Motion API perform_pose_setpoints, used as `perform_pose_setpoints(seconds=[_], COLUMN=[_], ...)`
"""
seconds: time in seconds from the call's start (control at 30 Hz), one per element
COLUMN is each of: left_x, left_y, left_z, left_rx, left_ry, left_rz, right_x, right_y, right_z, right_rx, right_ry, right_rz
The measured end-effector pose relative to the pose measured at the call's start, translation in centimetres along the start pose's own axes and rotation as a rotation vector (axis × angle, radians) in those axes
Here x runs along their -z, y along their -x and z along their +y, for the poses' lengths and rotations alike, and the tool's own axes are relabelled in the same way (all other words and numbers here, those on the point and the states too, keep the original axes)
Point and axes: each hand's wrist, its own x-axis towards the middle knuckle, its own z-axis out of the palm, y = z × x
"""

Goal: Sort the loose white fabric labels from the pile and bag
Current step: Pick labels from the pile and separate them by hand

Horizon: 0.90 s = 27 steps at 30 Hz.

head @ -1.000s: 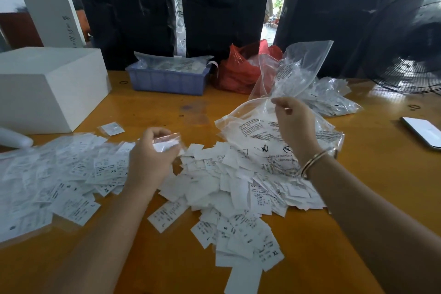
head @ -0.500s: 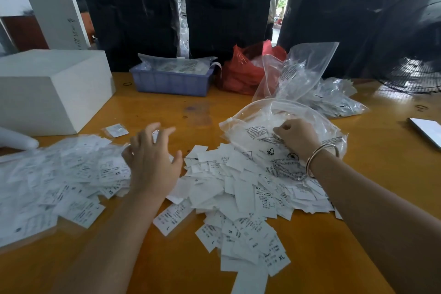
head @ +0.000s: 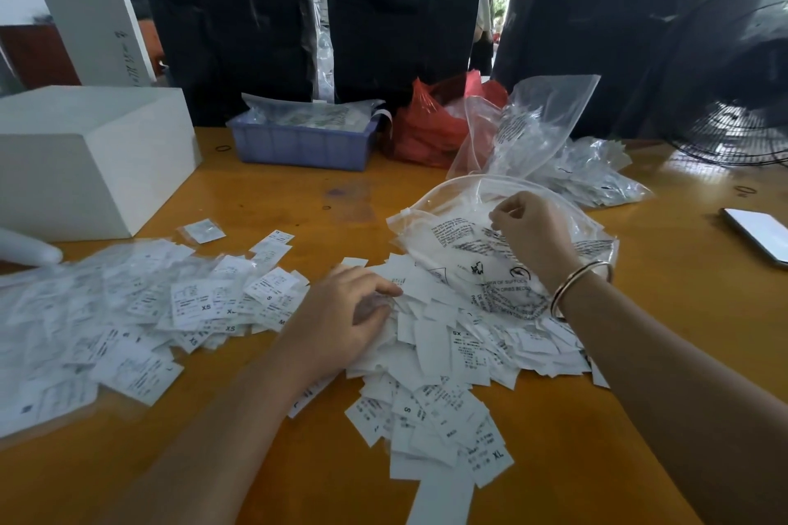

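- White box [head: 85,158], far left on the wooden table [head: 639,354]; no writing legible on it.
- Spread of bagged labels [head: 128,311], left of centre: small clear sleeves with white labels inside, size marks "XS" and "S" readable on several, one "M" near the right edge.
- One small sleeve [head: 201,231] lying apart, just behind the spread.
- Left hand [head: 341,320]: palm down, fingers loosely bent, fingertips resting on the left edge of the loose pile; grips nothing that can be made out.
- Blue plastic bin [head: 298,145], at the back: holds clear packets, contents unreadable.
- Pile of loose white fabric labels [head: 447,375], centre: heaped flat on the table; "SX" (inverted XS), "S" and "XL" legible, the remaining print too small.
- Red plastic bag [head: 426,132], behind the pile, crumpled.
- Clear zip bag [head: 469,243], resting on the pile's far side: black suffocation-warning print, partly legible; white labels inside.
- Right hand [head: 533,234]: fingers curled, pinching the bag's upper film near its mouth; bangle [head: 580,281] on the wrist.
- Phone [head: 759,232], far right edge.
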Motion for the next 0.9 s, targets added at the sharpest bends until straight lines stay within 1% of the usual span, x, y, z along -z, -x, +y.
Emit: perform_pose_setpoints(seconds=[0.03,0.1,0.13,0.17,0.23,0.33,0.43,0.57,0.6,0.7,0.73,0.77,0.8,0.87,0.9], left_x=[0.0,0.0,0.0,0.0,0.0,0.0,0.0,0.1,0.1,0.1,0.2,0.2,0.4,0.8,1.0], left_y=[0.0,0.0,0.0,0.0,0.0,0.0,-0.1,-0.1,-0.1,-0.1,-0.1,-0.1,0.0,-0.1,-0.1], left_z=[0.0,0.0,0.0,0.0,0.0,0.1,0.1,0.1,0.2,0.1,0.1,0.2,0.4,0.9,1.1], left_rx=[-0.005,-0.021,-0.025,-0.027,-0.023,-0.023,-0.024,-0.021,-0.016,0.015,0.03,0.05,0.078,0.151,0.184], left_ry=[0.001,-0.004,-0.006,-0.005,0.001,0.003,0.005,0.016,0.02,0.036,0.063,0.109,0.172,0.327,0.407], left_rz=[-0.006,-0.018,-0.023,-0.026,-0.027,-0.026,-0.029,-0.041,-0.043,-0.023,-0.006,0.01,0.019,0.023,0.019], right_x=[0.0,-0.2,-0.3,-0.3,-0.2,-0.2,0.0,0.5,0.7,1.5,1.8,1.9,2.0,1.7,1.5], right_y=[0.0,-0.2,-0.3,-0.4,-0.7,-0.9,-0.8,-0.8,-0.6,0.8,1.6,2.6,3.6,5.9,6.9], right_z=[0.0,0.2,0.4,0.5,0.8,1.1,1.3,1.4,1.1,-0.6,-1.4,-2.3,-3.2,-4.5,-4.8], right_rx=[-0.018,-0.061,-0.08,-0.092,-0.104,-0.085,-0.073,-0.102,-0.103,0.01,0.044,0.064,0.071,0.061,0.044], right_ry=[0.054,0.303,0.409,0.457,0.437,0.38,0.241,0.088,0.036,-0.158,-0.251,-0.366,-0.489,-0.694,-0.757], right_rz=[-0.065,-0.225,-0.287,-0.312,-0.296,-0.187,-0.106,-0.192,-0.171,0.059,0.096,0.079,0.012,-0.178,-0.254])
